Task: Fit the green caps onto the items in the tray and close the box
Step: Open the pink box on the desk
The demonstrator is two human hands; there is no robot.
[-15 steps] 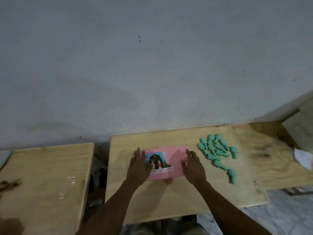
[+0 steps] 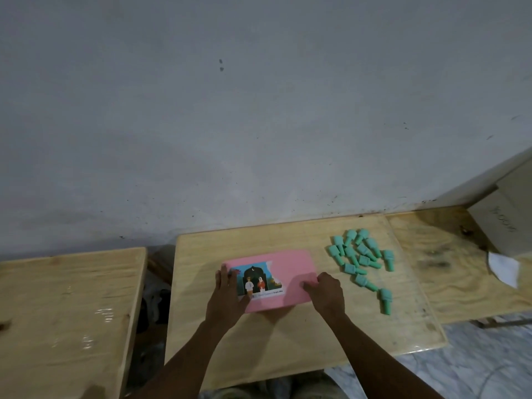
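A flat pink box (image 2: 290, 269) with a picture label lies closed on the middle wooden table (image 2: 288, 341). My left hand (image 2: 227, 298) rests flat on the box's left side, over part of the label. At the box's right edge my right hand (image 2: 326, 292) has its fingers curled onto the lid. Several green caps (image 2: 359, 260) lie loose in a pile on the table to the right of the box. No tray or its items can be seen; the box lid covers whatever is inside.
A second wooden table (image 2: 66, 306) stands to the left across a gap. A third wooden surface (image 2: 449, 269) adjoins on the right, holding a pale cardboard box (image 2: 506, 220) and white paper (image 2: 503, 269). A grey wall (image 2: 259, 110) runs behind.
My right hand's fingers have curled onto the box's right edge; before they lay flat and spread. The left hand stays on the left side.
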